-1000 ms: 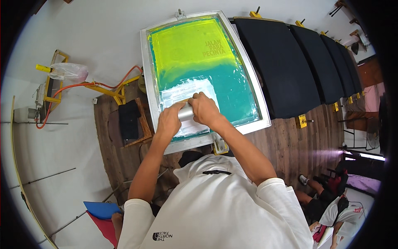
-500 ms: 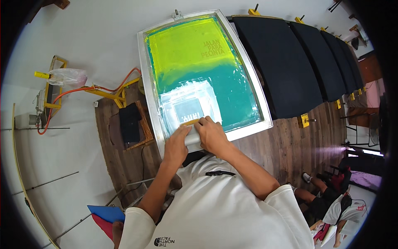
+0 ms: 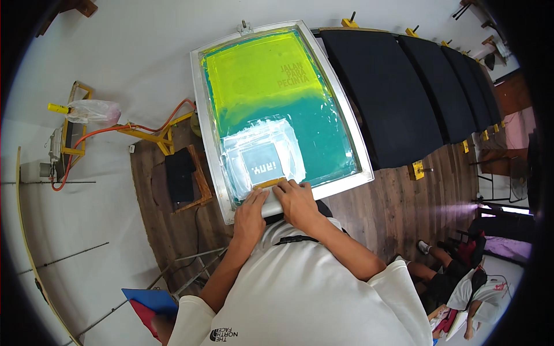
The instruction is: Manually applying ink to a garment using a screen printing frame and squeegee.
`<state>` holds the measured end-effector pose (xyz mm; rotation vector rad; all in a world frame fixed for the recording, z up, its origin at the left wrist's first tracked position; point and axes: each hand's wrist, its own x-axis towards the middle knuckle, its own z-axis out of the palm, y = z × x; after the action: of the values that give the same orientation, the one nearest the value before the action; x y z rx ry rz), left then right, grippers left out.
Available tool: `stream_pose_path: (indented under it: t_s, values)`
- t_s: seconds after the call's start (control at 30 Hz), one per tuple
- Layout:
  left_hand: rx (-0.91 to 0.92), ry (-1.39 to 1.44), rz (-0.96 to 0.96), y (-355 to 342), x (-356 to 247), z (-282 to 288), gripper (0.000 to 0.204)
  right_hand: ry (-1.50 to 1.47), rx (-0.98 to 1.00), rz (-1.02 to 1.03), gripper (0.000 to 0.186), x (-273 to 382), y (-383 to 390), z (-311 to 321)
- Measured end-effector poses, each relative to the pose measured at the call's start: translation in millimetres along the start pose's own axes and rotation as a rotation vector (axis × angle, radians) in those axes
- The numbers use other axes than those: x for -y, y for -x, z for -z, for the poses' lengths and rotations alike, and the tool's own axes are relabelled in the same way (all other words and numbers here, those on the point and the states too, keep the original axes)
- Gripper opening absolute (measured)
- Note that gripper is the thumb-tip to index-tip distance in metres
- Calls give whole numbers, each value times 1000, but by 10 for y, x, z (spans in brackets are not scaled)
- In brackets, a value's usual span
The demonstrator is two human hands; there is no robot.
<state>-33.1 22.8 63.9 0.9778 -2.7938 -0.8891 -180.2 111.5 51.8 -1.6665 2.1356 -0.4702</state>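
A screen-printing screen (image 3: 323, 132) in a silver frame shows yellow-green over teal, with white ink (image 3: 291, 150) around a lettered rectangle (image 3: 261, 155) on its lower left. My left hand (image 3: 250, 216) and my right hand (image 3: 295, 205) are both closed on a squeegee (image 3: 268, 183) with a yellowish blade at the near edge of the screen. The squeegee's handle is mostly hidden by my fingers, which are side by side close to my body.
A row of black-covered platens (image 3: 381, 98) with yellow brackets (image 3: 418, 169) runs right. At left are an orange hose (image 3: 101, 130), yellow metal stands (image 3: 164, 138) and a wooden frame with dark cloth (image 3: 179, 179). Another person (image 3: 467, 291) is at lower right.
Both hands and the squeegee have moved down across the screen toward my body, uncovering the lettered rectangle and spreading white ink around it.
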Motion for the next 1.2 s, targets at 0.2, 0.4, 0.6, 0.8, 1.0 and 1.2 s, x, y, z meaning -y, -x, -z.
stream_pose_path:
  t_s: [0.2, 0.4, 0.6, 0.8, 1.0, 1.2]
  values:
    - [5, 13, -12, -24, -40, 39, 58, -47, 0, 19, 50, -71, 59, 17]
    - [-30, 22, 3, -28, -34, 54, 55, -392, -134, -1, 59, -323, 474, 323]
    - [-26, -7, 22, -107, 23, 39, 59, -831, 40, -652, 55, -565, 927, -92]
    - [-52, 37, 31, -124, -35, 66, 55, -1085, 150, -649, 56, -675, 899, -323]
    - [-20, 154, 86, -249, 2, 136, 49, -1214, 346, -679, 47, -783, 801, -112]
    - [157, 106, 201, -393, -104, 364, 53, -1135, 378, -552, 47, -884, 734, -212]
